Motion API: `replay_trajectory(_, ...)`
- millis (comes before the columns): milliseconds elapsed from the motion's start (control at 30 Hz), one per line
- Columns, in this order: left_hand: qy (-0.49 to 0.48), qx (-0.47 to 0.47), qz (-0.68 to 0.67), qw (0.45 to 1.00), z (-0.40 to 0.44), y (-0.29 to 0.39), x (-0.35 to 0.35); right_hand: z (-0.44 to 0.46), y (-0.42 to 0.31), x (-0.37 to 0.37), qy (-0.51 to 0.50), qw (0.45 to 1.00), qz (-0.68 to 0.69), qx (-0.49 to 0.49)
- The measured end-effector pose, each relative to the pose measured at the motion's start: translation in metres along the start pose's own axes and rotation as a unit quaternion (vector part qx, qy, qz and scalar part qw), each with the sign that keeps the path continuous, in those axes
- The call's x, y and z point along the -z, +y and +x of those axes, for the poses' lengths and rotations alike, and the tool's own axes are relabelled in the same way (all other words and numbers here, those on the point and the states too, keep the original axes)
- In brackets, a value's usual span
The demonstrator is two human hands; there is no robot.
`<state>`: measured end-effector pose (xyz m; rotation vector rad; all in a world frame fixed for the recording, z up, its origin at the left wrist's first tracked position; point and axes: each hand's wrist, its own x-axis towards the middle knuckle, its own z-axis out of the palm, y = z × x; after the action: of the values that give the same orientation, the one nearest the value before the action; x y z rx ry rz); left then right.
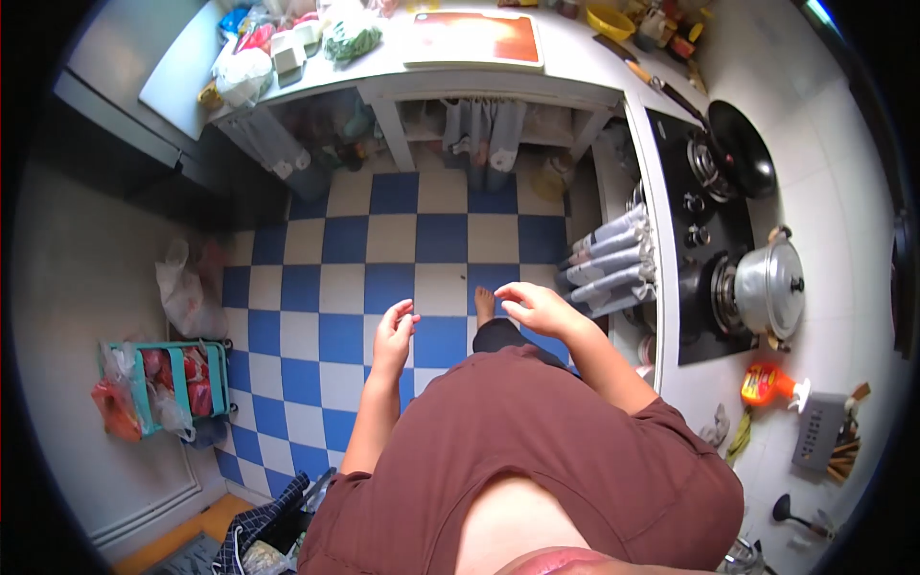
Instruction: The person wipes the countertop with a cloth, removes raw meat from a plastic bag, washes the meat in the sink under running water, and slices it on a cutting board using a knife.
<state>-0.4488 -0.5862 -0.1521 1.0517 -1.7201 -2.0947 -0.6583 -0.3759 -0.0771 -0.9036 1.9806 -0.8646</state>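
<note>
My left hand (393, 333) is raised in front of my body over the blue and white tiled floor (369, 287), its fingers apart and nothing in them. To its right, my right hand (527, 307) hangs in the air above my bare foot (485, 303), fingers slightly curled and apart, also holding nothing. The two hands do not touch each other or any object. Nearest to my right hand is a grey patterned curtain (613, 259) under the stove counter.
A counter (575, 57) with an orange-topped board (476, 38) and bags runs along the far side. On the right, the black stove (704, 259) carries a wok (743, 149) and a lidded pot (770, 287). A teal rack (144, 383) with bags stands left.
</note>
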Motion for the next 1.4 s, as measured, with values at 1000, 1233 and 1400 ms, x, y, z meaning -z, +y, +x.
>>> replay_trajectory(1000,-0.048,-0.058,0.154,0.985,0.438,0.211,0.045,0.392,-0.089,0.195,-0.014,0.996,-0.092,-0.012)
replay_trajectory(1233,-0.170,-0.070,0.245,0.952,0.507,0.250,0.063,0.437,-0.084,0.209,-0.002,0.994,-0.110,0.003)
replay_trajectory(1400,-0.276,-0.072,0.383,0.878,0.529,0.245,0.065,0.452,-0.087,0.230,-0.073,0.989,-0.059,-0.115)
